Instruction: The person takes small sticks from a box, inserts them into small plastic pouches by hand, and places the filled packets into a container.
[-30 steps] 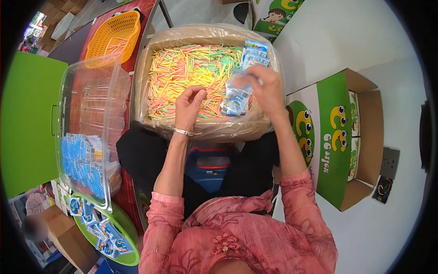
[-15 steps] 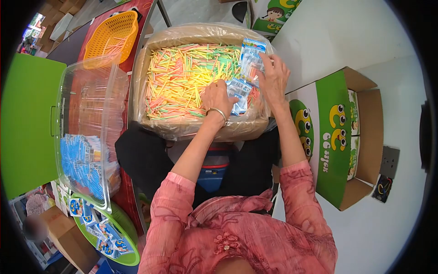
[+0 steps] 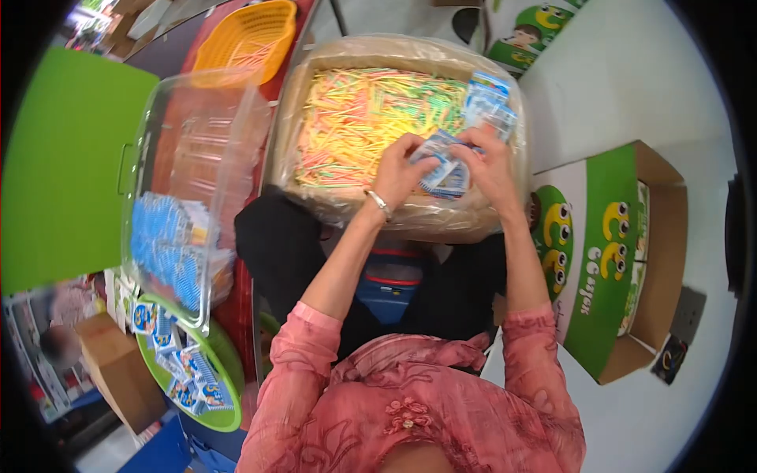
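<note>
A plastic-lined carton (image 3: 410, 219) in front of me holds a thick layer of thin pink, yellow and green sticks (image 3: 347, 118). Over its right part, my left hand (image 3: 404, 169) pinches one edge of a small blue-and-white packet (image 3: 438, 151). My right hand (image 3: 487, 162) has its fingers closed on the packet's other side. Another packet (image 3: 451, 184) lies just below the held one, on the sticks. More blue packets (image 3: 487, 94) lie at the carton's upper right, beyond my right hand. Whether the held packet contains anything is too blurred to tell.
To the left stand a clear plastic bin (image 3: 206, 260) with many blue packets, a yellow basket (image 3: 285, 39) with some sticks, and a green basket (image 3: 233, 370) of filled packets. A green printed carton (image 3: 611, 236) stands open at the right, beside the wall.
The view has shifted, moving the scene rightward. My hands have come together from the packets lying on the sticks, and a packet is now held up between them.
</note>
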A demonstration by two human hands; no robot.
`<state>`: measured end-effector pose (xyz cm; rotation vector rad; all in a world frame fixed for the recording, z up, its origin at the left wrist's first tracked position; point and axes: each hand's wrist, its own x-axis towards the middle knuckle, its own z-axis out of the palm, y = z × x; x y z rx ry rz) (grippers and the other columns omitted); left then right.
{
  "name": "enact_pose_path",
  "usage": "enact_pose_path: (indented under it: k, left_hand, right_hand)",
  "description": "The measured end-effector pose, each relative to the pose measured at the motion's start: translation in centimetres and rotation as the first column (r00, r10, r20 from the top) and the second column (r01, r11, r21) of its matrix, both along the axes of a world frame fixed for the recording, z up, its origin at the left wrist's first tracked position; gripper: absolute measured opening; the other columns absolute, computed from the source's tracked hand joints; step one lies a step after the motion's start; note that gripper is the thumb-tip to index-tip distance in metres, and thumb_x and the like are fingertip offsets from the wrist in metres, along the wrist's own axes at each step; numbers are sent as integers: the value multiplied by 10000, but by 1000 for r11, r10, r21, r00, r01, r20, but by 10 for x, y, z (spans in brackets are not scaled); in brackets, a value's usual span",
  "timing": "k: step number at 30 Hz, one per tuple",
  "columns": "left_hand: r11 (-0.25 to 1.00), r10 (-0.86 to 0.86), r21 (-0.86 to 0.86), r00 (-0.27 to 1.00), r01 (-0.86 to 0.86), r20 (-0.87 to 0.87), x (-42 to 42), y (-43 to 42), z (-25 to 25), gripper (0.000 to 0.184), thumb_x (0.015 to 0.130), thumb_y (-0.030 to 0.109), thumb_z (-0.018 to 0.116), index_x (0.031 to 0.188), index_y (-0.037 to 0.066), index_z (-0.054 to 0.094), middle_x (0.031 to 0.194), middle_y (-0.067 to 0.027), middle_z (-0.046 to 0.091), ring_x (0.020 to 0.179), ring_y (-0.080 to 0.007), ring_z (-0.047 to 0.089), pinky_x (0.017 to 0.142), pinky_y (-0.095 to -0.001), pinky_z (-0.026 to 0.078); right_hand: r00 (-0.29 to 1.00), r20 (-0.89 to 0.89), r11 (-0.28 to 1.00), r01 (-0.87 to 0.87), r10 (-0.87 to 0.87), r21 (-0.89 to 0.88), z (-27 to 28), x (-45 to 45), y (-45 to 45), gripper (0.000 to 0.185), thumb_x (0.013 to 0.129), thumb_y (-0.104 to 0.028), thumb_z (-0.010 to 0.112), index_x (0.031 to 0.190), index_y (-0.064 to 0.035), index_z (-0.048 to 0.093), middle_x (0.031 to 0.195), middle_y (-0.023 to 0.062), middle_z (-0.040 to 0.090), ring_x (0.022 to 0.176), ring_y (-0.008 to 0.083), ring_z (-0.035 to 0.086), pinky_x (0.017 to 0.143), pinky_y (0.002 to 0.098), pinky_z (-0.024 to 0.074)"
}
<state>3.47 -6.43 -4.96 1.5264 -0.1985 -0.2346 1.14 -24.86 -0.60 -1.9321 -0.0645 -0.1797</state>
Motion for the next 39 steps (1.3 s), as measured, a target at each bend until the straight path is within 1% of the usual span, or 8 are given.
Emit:
enact_pose_path:
  k: [9,12,21,25,28,33,34,39]
  left_hand:
    - [980,185,-69,982,-188,-42,-10,13,10,207,946,177,642,848,-5,645,698,26,591,670,-53,518,592,-233,433]
    - [995,74,-59,990,-82,-123,-9,28,30,194,946,182,648,881,-1,660,706,21,603,654,-41,515,573,-234,430]
    - [958,88,261,987,-121,133,-16,46,14,182,979,161,616,909,-4,654,725,55,564,661,-19,462,555,-217,397]
    - [990,112,83,993,-114,30,-18,39,18,257,962,206,615,826,-11,640,617,-33,534,593,-86,469,538,-285,404]
    - [965,230,117,972,-234,47,-14,51,31,240,967,191,611,836,-7,645,633,-10,543,602,-66,461,537,-274,402]
    - [833,525,69,824,-549,213,-3,102,76,179,981,166,608,917,20,691,786,57,604,697,-10,508,595,-191,406]
    - [816,577,-47,804,-577,145,-2,121,94,175,983,166,613,933,20,695,798,53,617,703,-8,515,599,-186,408]
    - [704,706,-179,703,-687,81,2,154,107,202,996,188,594,985,11,691,855,-2,677,685,-48,588,614,-203,475]
  right_hand:
    - [1000,8,998,7,-8,69,12,6,39,171,867,-100,672,791,37,603,673,77,570,637,128,516,602,312,414]
    - [1000,-19,994,-16,18,106,18,10,47,168,878,-98,668,795,34,607,666,57,555,645,100,494,603,291,409]
    - [988,61,973,-148,139,178,13,14,63,152,867,-92,687,797,28,623,680,3,567,657,77,500,609,249,407]
    - [990,-34,974,-127,135,189,14,17,61,158,891,-109,662,797,15,635,664,-5,557,650,63,493,606,241,397]
    - [997,-49,908,-39,66,417,-4,32,74,190,921,-139,628,809,11,657,655,-9,548,647,60,490,584,242,391]
    - [941,188,958,-287,282,3,-40,51,140,109,844,-104,644,873,-10,690,760,126,650,660,247,610,610,372,471]
    - [848,337,900,-315,409,-300,-46,60,162,62,781,-74,653,819,-30,674,809,150,631,774,301,625,684,424,478]
    - [783,354,668,-102,511,-737,-46,65,202,58,727,-91,621,755,-40,619,822,125,605,859,281,597,728,397,431]
